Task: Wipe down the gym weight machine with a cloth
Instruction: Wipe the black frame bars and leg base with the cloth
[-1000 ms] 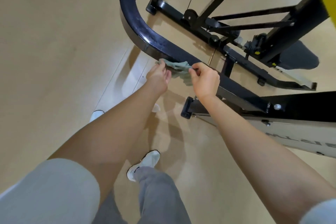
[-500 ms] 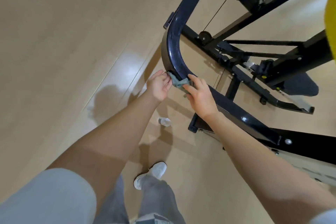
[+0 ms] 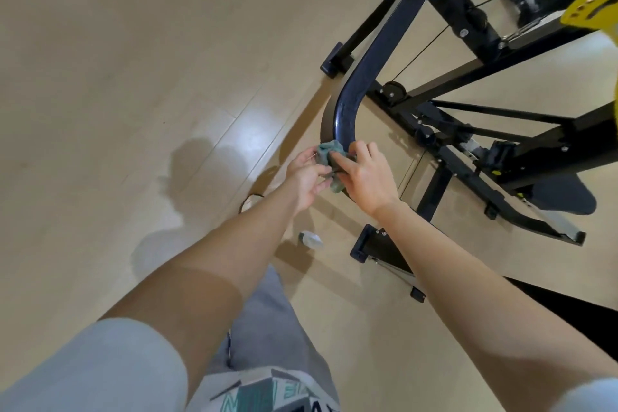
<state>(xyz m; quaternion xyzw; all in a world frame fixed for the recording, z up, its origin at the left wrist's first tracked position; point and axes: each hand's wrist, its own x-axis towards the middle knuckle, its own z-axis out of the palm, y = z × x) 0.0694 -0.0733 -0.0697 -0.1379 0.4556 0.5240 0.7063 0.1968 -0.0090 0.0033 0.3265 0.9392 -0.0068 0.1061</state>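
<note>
cloth (image 3: pixel 329 154), grey-green and bunched, sits wrapped on the lower bend of the curved black bar (image 3: pixel 349 104) of the weight machine (image 3: pixel 548 147), just right of the frame's centre. left hand (image 3: pixel 306 179) grips it from the left, with the fingers curled in round the cloth's lower fold. right hand (image 3: pixel 366 179) comes in from the right. its forefinger lies stretched across the cloth toward the left hand, its other fingers bend over the top of the bar, and the cloth is pinched under them against the metal. whether the two hands touch each other at the cloth cannot be told.

the glossy bar rises from the hands toward the top of the frame, with light glinting on its bend. behind it, in the upper right, a thin cable (image 3: pixel 424 45) runs down to a small pulley (image 3: pixel 394 90) on the black frame. a yellow plate (image 3: pixel 592 10) with a row of small holes shows at the right edge. a dark seat pad (image 3: pixel 565 199) lies at the right, below the beams.

teal block letters on the shirt (image 3: pixel 267 391) at the bottom edge are upside down and cropped, so they cannot be read.

on the pale wood floor (image 3: pixel 117 94), below the hands, lies a small pale object (image 3: pixel 311 239), too blurred to name. part of a white shoe (image 3: pixel 250 202) shows beside the left forearm. grey trousers (image 3: pixel 264 311) fill the bottom centre.
</note>
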